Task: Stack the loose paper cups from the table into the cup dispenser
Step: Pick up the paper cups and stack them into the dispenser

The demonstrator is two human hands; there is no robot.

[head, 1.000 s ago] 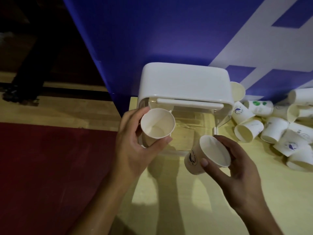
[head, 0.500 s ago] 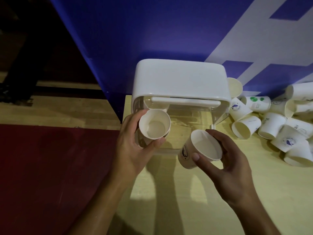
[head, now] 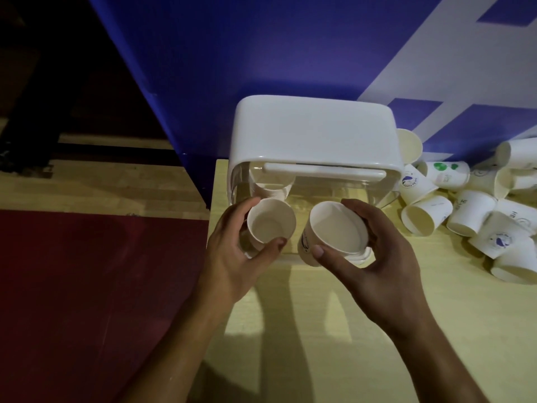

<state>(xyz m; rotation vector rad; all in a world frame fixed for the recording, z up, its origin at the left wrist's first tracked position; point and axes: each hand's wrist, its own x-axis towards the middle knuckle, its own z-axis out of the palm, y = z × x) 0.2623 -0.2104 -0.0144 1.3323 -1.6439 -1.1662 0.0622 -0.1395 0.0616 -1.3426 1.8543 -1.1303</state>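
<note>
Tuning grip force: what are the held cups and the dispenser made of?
Held left cup and right cup: thin matte paper, rolled rims. Dispenser: glossy white hood, likely moulded plastic; clear front, probably plastic too, stacked cups visible through it.

white against blue
the plain cup [head: 270, 221] in my left hand [head: 232, 257] is cream-white; the logo cup [head: 334, 231] in my right hand [head: 386, 263] bears a dark blue mark. loose cups [head: 470, 210] show blue prints, one green dots. dispenser [head: 313, 135]: white top, clear body. desk [head: 319, 330] pale yellow wood, wall [head: 261, 53] blue with white bands, floor mat [head: 87, 286] red.
</note>
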